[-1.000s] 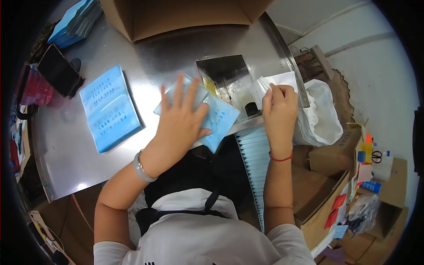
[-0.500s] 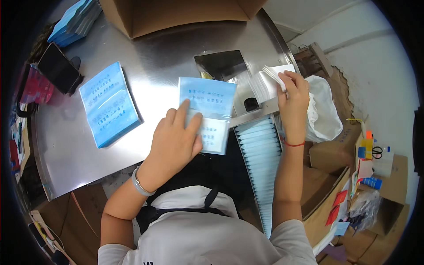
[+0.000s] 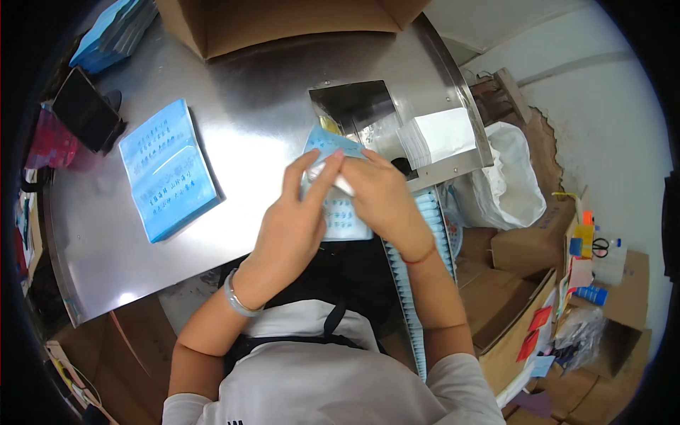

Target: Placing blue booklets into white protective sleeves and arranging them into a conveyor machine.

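A blue-and-white printed plastic pouch (image 3: 340,221) lies at the table's near edge, under both hands. My left hand (image 3: 289,216), with a silver bangle on its wrist, closes its fingertips at the pouch's middle. My right hand (image 3: 382,202), a red string at its wrist, reaches across from the right. Its curled fingers pinch a folded white sheet (image 3: 333,177) against the pouch; how far the sheet is inside is hidden by the fingers. To the right lies a fanned stack of white folded sheets (image 3: 445,138). A stack of blue printed pouches (image 3: 170,170) rests on the left.
A cardboard box (image 3: 290,28) stands at the back of the metal table (image 3: 244,92). A phone on a stand (image 3: 86,110) and more blue pouches (image 3: 112,35) are far left. Blue packets (image 3: 413,297) fill a long tray below the edge. A white bag (image 3: 513,177) hangs right.
My right hand has left the stack of white sheets and moved left to the pouch, bringing a folded sheet. My left fingers have gone from lying on the pouch to closing at its middle.
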A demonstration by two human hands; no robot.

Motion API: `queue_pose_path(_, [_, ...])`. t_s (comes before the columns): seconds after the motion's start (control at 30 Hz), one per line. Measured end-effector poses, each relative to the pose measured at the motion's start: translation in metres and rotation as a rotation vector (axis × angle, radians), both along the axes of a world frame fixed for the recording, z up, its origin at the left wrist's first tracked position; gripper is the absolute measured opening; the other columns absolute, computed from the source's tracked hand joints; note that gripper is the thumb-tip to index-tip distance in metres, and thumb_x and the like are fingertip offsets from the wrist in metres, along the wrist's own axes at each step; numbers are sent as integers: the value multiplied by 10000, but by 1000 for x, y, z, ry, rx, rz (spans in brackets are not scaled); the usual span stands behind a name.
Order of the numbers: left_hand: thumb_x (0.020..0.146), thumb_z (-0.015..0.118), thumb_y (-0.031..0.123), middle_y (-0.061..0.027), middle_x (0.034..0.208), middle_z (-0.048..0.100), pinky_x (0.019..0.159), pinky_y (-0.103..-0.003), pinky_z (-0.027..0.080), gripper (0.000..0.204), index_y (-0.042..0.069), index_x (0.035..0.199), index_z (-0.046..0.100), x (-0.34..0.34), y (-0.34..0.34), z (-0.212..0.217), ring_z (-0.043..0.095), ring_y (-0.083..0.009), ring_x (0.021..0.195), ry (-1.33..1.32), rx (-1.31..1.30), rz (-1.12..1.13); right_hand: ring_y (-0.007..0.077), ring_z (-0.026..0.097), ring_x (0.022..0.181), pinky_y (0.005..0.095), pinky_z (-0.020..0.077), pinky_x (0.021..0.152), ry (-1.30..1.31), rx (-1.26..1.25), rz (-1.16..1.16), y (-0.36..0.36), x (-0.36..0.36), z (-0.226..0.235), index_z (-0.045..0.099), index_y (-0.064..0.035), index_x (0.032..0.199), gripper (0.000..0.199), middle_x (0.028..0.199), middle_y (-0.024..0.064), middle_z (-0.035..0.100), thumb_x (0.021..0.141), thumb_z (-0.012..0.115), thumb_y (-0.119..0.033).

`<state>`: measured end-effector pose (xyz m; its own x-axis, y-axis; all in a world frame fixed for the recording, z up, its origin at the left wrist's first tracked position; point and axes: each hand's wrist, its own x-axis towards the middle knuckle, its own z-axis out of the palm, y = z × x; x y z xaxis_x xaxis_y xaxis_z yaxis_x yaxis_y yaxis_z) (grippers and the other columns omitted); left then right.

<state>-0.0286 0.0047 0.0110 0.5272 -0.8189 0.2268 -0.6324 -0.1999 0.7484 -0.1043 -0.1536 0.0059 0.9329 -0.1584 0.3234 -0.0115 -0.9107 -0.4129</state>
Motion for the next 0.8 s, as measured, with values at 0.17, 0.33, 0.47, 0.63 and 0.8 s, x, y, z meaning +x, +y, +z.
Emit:
queue_pose_path(0.17, [759, 615, -91, -201, 1286, 519, 826, -408, 520, 588, 36, 1326, 527, 18, 20, -12, 623, -341, 957, -168, -15, -19, 208, 690, 958, 367, 532, 804, -243, 701, -1045, -26, -50, 75, 659, 9, 1200, 324, 1067, 135, 725, 878, 637, -12])
queue_pose_path(0.33, [775, 654, 20, -164, 1238, 549, 831, -393, 443, 413, 15, 1181, 579, 14, 23, -22, 548, -299, 954, -411, 85, 34, 298, 579, 1213, 407, 459, 991, -575, -239, -625, -50, -54, 41, 640, 37, 1214, 347, 1251, 199, 638, 876, 664, -33])
queue_pose_path(0.47, [784, 648, 62, -156, 1235, 550, 816, -387, 424, 384, 27, 1161, 585, 14, 24, -23, 529, -281, 936, -427, 91, 86, 391, 486, 1301, 487, 390, 1065, -429, -296, -544, -48, -33, 15, 636, 18, 1223, 379, 1305, 188, 604, 864, 683, -93])
queue_pose_path(0.63, [780, 643, 65, -157, 1233, 549, 818, -386, 423, 382, 26, 1156, 585, 12, 20, -22, 530, -282, 937, -402, 98, 100, 373, 529, 1169, 551, 353, 1048, -255, -527, -561, -62, -34, -6, 689, 0, 1106, 303, 1164, 152, 629, 876, 668, -196])
queue_pose_path(0.8, [777, 647, 82, -160, 1236, 545, 819, -379, 421, 392, 26, 1160, 585, 13, 27, -23, 519, -272, 924, -416, 95, 91, 297, 526, 899, 447, 435, 864, -264, -428, -592, -59, -31, 7, 714, 4, 1011, 213, 964, 98, 592, 838, 652, -105])
